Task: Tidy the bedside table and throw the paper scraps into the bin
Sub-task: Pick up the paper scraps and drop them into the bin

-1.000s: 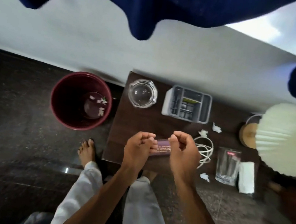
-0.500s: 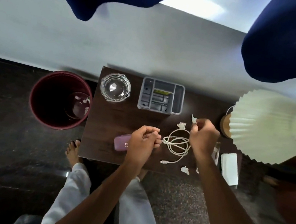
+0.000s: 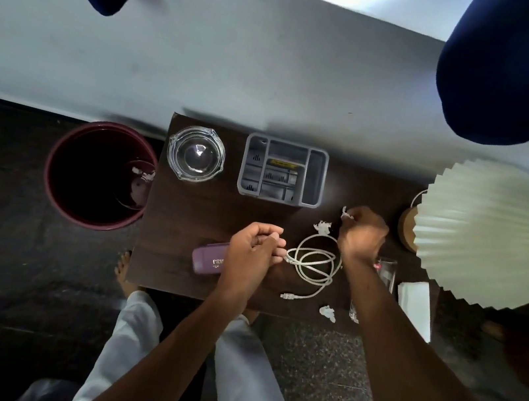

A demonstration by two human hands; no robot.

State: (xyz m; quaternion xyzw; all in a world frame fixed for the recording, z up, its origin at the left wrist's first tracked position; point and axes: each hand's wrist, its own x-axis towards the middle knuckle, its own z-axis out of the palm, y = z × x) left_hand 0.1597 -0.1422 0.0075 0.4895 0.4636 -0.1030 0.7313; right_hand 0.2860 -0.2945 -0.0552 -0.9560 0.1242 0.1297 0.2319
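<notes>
On the dark wooden bedside table (image 3: 192, 209) my right hand (image 3: 362, 234) is closed around a white paper scrap (image 3: 346, 214) near the lamp. A second scrap (image 3: 322, 227) lies just left of that hand, and a third (image 3: 327, 313) sits at the table's front edge. My left hand (image 3: 253, 250) hovers with curled fingers over the right end of a purple case (image 3: 206, 261), its fingertips by the end of a coiled white cable (image 3: 312, 264). The maroon bin (image 3: 63, 168) stands on the floor to the table's left, with scraps inside.
A glass ashtray (image 3: 196, 154) and a grey organiser tray (image 3: 315, 177) stand at the back of the table. A pleated lamp shade (image 3: 486, 232) overhangs the right end, above a drinking glass (image 3: 385, 271) and a white folded paper (image 3: 414, 304). Dark blue cloth hangs overhead.
Both hands let go of the purple case, which now lies on the table. My right hand moved right to the scraps by the lamp and closed on one.
</notes>
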